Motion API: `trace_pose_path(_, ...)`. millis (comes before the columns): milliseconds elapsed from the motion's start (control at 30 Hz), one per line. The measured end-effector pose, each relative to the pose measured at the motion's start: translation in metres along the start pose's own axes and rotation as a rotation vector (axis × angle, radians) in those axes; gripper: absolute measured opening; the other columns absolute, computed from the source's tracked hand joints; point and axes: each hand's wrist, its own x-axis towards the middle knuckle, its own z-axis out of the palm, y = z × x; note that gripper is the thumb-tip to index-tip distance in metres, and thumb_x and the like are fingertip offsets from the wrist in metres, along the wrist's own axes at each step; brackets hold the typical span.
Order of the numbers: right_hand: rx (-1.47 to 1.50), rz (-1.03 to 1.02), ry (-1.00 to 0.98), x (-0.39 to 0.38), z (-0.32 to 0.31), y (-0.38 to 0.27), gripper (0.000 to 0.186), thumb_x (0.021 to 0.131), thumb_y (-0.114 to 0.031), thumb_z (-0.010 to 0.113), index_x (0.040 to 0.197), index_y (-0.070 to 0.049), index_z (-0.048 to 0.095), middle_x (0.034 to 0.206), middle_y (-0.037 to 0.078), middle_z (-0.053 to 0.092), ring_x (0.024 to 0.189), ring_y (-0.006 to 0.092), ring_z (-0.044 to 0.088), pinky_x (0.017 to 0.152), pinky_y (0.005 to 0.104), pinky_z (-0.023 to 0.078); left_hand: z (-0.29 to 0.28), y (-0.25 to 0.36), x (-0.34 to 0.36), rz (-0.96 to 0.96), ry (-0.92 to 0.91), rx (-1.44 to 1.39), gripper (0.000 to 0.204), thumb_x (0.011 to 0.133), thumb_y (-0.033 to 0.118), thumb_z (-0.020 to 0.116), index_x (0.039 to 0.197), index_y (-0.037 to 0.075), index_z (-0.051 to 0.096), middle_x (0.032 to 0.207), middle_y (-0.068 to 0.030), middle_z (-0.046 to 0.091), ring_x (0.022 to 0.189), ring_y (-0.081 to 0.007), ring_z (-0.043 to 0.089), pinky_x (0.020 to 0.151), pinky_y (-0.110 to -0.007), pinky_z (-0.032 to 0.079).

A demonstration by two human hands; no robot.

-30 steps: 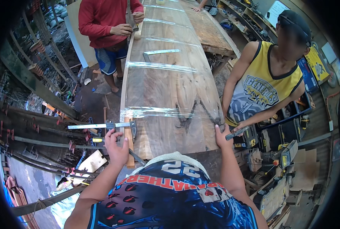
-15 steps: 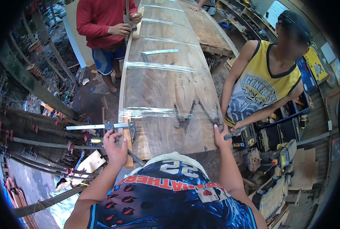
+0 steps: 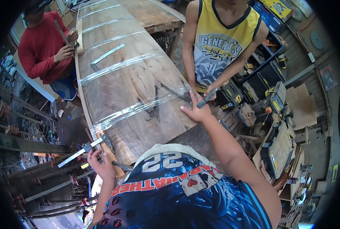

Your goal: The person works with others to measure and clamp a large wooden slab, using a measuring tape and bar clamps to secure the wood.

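In the head view, looking down on a wooden panel (image 3: 120,82), stretched out straight ahead and crossed by clear plastic bands (image 3: 130,108). At its near left corner, curling the left hand (image 3: 102,166) loosely beside a bar clamp (image 3: 76,156); impossible to tell whether gripping it. At its near right edge, resting the right hand (image 3: 198,110) open, thumb and fingers parted, just beside a dark bar (image 3: 204,101) held by a co-worker in yellow (image 3: 221,38). Atop it, visible between two bands: a metal square (image 3: 107,55).

A long, dark-streaked wooden panel (image 3: 126,82) lies flat, a metal bar clamp (image 3: 87,147) at its near left corner.
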Motion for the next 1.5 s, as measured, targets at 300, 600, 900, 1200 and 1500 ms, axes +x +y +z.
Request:
trace_pose_path(300, 0.067, 0.088, -0.026, -0.005, -0.005, -0.006, 0.098, 0.088, -0.074, 0.056, 0.165, -0.024, 0.02, 0.156, 0.025, 0.039, 0.141, 0.0445, 0.045, 0.113, 0.0506, 0.042, -0.001, -0.003, -0.001, 0.02, 0.003, -0.01, 0.023, 0.092, 0.011, 0.07, 0.112, 0.003, 0.062, 0.137, -0.0227, 0.047, 0.132, -0.037, 0.046, 0.112, -0.047, 0.035)
trace_pose_path(600, 0.125, 0.096, 0.001, -0.004, -0.009, -0.013, 0.091, 0.09, -0.065, 0.061, 0.163, -0.022, 0.028, 0.151, 0.026, 0.047, 0.139, 0.0439, 0.048, 0.116, 0.0475, 0.039, 0.0, -0.003, 0.001, 0.051, 0.023, 0.015, 0.024, 0.09, 0.011, 0.071, 0.111, 0.004, 0.063, 0.137, -0.0222, 0.048, 0.13, -0.0373, 0.048, 0.109, -0.047, 0.036)
trace_pose_path(900, 0.103, 0.063, 0.082, -0.006, 0.001, -0.007, 0.091, 0.089, -0.065, 0.062, 0.163, -0.022, 0.03, 0.152, 0.025, 0.046, 0.141, 0.0435, 0.046, 0.116, 0.0498, 0.038, 0.006, -0.008, -0.002, 0.029, 0.057, -0.004, 0.029, 0.084, 0.015, 0.076, 0.11, 0.008, 0.065, 0.135, -0.0196, 0.051, 0.123, -0.0365, 0.052, 0.105, -0.049, 0.039)
trace_pose_path(1200, 0.125, 0.084, 0.075, -0.005, -0.006, -0.014, 0.088, 0.089, -0.061, 0.063, 0.162, -0.023, 0.031, 0.149, 0.023, 0.051, 0.137, 0.0402, 0.05, 0.112, 0.0501, 0.042, 0.003, -0.004, -0.004, -0.003, 0.069, 0.048, 0.029, 0.084, 0.015, 0.077, 0.11, 0.011, 0.066, 0.137, -0.0163, 0.051, 0.124, -0.0358, 0.052, 0.107, -0.05, 0.036)
trace_pose_path(1500, 0.105, 0.092, 0.06, -0.008, -0.005, -0.014, 0.086, 0.091, -0.06, 0.062, 0.162, -0.024, 0.03, 0.147, 0.023, 0.051, 0.13, 0.0415, 0.056, 0.107, 0.0496, 0.046, 0.0, -0.004, -0.005, -0.014, 0.054, 0.024, 0.029, 0.083, 0.016, 0.077, 0.11, 0.01, 0.066, 0.137, -0.0169, 0.051, 0.124, -0.036, 0.052, 0.107, -0.05, 0.036)
